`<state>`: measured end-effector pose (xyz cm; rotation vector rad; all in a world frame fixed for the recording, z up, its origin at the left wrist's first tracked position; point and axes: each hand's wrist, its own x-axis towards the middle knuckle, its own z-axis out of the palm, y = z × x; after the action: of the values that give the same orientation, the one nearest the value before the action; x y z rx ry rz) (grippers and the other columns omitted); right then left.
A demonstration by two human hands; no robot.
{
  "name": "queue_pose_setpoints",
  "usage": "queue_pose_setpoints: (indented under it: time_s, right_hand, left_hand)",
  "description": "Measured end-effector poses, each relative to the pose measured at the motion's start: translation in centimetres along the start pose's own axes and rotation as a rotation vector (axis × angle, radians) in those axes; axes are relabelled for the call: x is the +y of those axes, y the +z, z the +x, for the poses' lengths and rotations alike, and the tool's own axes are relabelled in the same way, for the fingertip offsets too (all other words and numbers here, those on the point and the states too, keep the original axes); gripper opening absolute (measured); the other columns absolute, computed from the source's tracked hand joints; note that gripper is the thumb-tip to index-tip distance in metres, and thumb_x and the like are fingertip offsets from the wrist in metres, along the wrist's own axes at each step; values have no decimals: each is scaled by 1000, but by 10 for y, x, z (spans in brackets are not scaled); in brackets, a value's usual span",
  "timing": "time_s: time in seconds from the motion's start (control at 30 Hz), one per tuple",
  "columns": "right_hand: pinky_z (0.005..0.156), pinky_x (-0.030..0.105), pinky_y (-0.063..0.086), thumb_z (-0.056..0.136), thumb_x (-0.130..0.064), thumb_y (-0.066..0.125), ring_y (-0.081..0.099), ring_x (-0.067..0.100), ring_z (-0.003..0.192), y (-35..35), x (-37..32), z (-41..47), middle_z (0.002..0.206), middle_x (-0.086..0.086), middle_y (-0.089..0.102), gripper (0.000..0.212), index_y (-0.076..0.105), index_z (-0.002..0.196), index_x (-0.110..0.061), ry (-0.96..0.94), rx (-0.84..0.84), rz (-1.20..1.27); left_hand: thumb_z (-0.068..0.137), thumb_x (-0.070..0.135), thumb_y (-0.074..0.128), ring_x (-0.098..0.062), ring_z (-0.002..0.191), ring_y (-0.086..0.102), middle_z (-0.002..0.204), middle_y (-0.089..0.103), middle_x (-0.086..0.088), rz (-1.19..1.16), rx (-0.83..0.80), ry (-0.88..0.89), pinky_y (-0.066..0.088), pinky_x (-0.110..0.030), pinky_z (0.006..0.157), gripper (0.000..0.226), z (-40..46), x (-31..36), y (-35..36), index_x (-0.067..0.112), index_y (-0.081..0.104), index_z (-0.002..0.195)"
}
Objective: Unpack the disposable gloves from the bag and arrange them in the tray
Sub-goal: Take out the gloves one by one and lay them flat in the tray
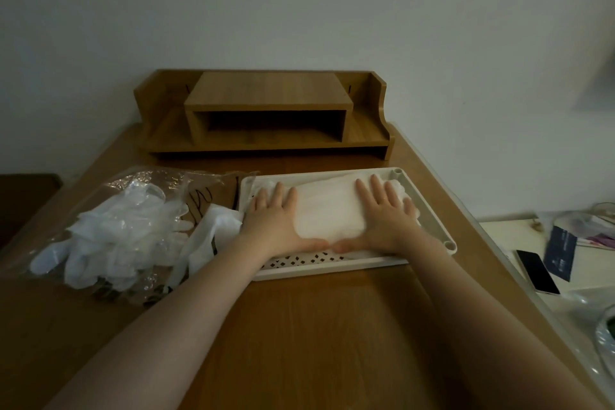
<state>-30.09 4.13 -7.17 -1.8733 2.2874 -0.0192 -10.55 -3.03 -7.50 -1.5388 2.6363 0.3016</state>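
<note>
Both of my hands press flat on a stack of disposable gloves lying in the white tray, which sits mid-desk toward the right edge, just in front of the wooden organizer. The left hand and right hand lie palm down with fingers straight and slightly spread, thumbs nearly meeting at the stack's near edge; neither grips anything. More gloves wait in a loose heap on the clear bag by the desk's left edge, one trailing against the tray's left wall. I judge the gloves thin, light, limp and slippery, prone to sliding off one another, so the stack is best held by flat pressure from above, and the loose ones gathered by a pinch at the cuffs. A phone lies on a side surface to the right.
</note>
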Motion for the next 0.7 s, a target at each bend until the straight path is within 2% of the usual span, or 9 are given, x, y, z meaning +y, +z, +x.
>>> queue_pose_setpoints:
  time_s: [0.1, 0.17, 0.27, 0.37, 0.47, 0.5, 0.57, 0.63, 0.7]
  right_hand:
    - [114, 60, -4, 51, -88, 57, -18, 30, 144, -7, -3, 3, 157, 4, -22, 138, -18, 149, -26, 54, -66, 29]
    - [111, 62, -11, 54, -89, 54, -20, 29, 144, -16, -10, 1, 157, 4, -22, 135, -17, 149, -24, 57, -86, -53]
    - [110, 57, -17, 69, -82, 48, -22, 23, 144, -30, -43, -8, 158, 2, -18, 114, -3, 152, -23, -98, 104, -36]
    - [119, 44, 7, 93, -45, 51, 9, 23, 146, -37, -92, -21, 157, 6, 20, 62, 34, 145, -18, -465, 414, 233]
    - [99, 16, 33, 94, -9, 52, 52, 21, 120, -37, -136, -26, 128, 10, 58, 32, 57, 125, -6, -616, 534, 436]
    - [90, 13, 38, 94, -4, 50, 58, 21, 109, -36, -149, -23, 120, 11, 63, 29, 60, 121, -5, -630, 518, 436]
    - [85, 22, 48, 96, -6, 48, 63, 22, 98, -32, -166, -14, 112, 11, 67, 25, 62, 116, -5, -632, 402, 379]
    - [87, 37, 51, 96, -22, 52, 62, 23, 97, -25, -177, -5, 111, 10, 67, 27, 62, 117, -8, -568, 201, 298]
    - [88, 38, 51, 90, -36, 60, 61, 20, 101, -18, -179, -3, 116, 4, 65, 39, 58, 122, -15, -501, 118, 205]
  left_hand:
    - [65, 87, 43, -29, 144, -16, 158, -17, -4, 15, -14, -6, -6, -48, 116, 120, -3, 1, -5, 22, -11, 150]
    - [80, 75, 41, -24, 145, -15, 159, -10, -2, 16, 56, 81, -9, -46, 115, 101, -15, 5, -17, 20, -5, 151]
    - [98, 40, 39, -13, 143, 14, 157, 18, 4, -305, 259, 268, 17, -32, 113, 59, -42, 0, -41, 22, 16, 150]
    - [101, 20, 37, -4, 110, 48, 128, 51, 4, -550, 541, 360, 38, -11, 86, 36, -67, -15, -60, 16, 45, 136]
    - [99, 12, 39, -8, 88, 53, 101, 54, 5, -556, 811, 284, 41, -13, 71, 26, -76, -38, -67, 10, 57, 117]
    - [98, 11, 39, -10, 84, 54, 96, 53, 5, -587, 863, 232, 42, -16, 69, 25, -78, -47, -69, 9, 58, 113]
    - [98, 10, 38, -10, 81, 53, 90, 52, 6, -656, 888, 168, 40, -14, 68, 23, -78, -61, -72, 10, 60, 107]
    - [98, 8, 38, -6, 78, 54, 86, 54, 8, -697, 798, 148, 40, -10, 67, 23, -77, -76, -72, 14, 60, 103]
    - [99, 8, 37, -3, 76, 58, 86, 57, 10, -763, 656, 154, 43, -9, 66, 24, -76, -83, -72, 19, 58, 100]
